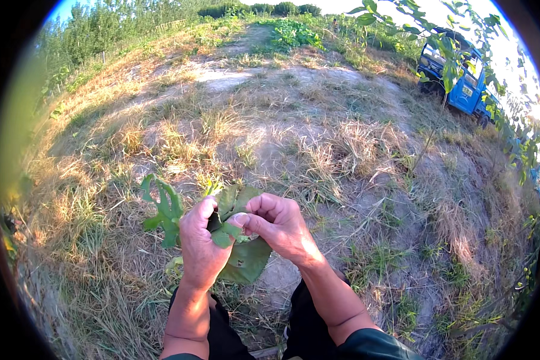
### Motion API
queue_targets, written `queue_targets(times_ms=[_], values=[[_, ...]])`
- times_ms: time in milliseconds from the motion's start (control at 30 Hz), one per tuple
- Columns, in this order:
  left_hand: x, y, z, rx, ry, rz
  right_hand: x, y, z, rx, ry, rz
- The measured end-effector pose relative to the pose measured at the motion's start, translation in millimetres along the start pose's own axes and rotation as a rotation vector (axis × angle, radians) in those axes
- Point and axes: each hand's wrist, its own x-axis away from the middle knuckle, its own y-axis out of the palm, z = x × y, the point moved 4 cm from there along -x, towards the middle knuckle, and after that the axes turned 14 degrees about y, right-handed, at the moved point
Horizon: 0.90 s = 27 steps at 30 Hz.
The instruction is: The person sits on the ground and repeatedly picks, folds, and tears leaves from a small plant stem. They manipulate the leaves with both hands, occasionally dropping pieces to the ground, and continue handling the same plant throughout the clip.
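Note:
Several large green leaves (245,263) are bunched between my two hands, low in the middle of the head view. My left hand (204,243) is closed around part of the bunch, its thumb pointing up. A lobed, ragged-edged leaf (168,209) sticks out to the left of that hand. My right hand (279,225) pinches with thumb and forefinger at the edge of the bunch, close to the left fingers. The broad leaf hanging below has small holes in it. What lies inside the bunch is hidden.
Dry grass (189,148) and bare soil (222,78) cover the ground. A blue vehicle (468,85) stands at the upper right behind thin leafy branches (450,58). Leafy green plants (292,33) grow farther off, and trees (90,36) line the upper left.

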Motion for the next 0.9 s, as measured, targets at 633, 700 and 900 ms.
queue_targets(times_ms=[633,700,900], values=[[1,12,-4,0.260,-0.238,0.074,11,6,-17,0.486,-0.411,0.336],[2,13,-4,0.298,-0.266,0.104,11,7,-14,0.483,-0.444,0.340],[2,9,-14,0.380,-0.282,0.122,12,14,-17,0.483,-0.475,0.342]])
